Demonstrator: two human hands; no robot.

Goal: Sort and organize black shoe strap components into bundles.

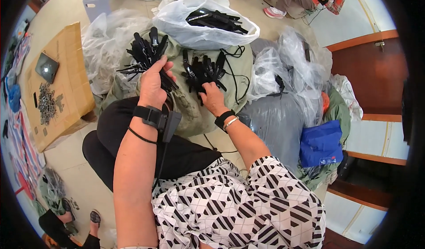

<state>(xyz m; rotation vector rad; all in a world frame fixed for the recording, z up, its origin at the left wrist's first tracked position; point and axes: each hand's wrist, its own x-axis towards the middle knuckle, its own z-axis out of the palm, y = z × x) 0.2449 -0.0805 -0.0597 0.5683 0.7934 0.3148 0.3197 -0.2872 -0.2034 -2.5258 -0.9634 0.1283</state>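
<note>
My left hand [152,80] is closed round a fanned bunch of slim black clips [146,49], some with shiny metal parts. It holds them up over a green cloth sack [186,109] in front of my knees. On the sack's top, to the right, lies a loose pile of the same black clips [203,69]. My right hand [213,99] is at the near edge of this pile, fingers curled on a black clip; its fingertips are partly hidden among the pieces. Just beyond, a white plastic bag [177,27] stands open with many more black clips [217,19] inside.
Clear plastic wrapping [106,40] and a cardboard sheet [66,80] with small metal parts [46,103] lie left. Right are a grey plastic-wrapped bundle [276,120] and a blue bag [321,145]. A black cord [234,78] crosses the sack. Other people sit far right and lower left.
</note>
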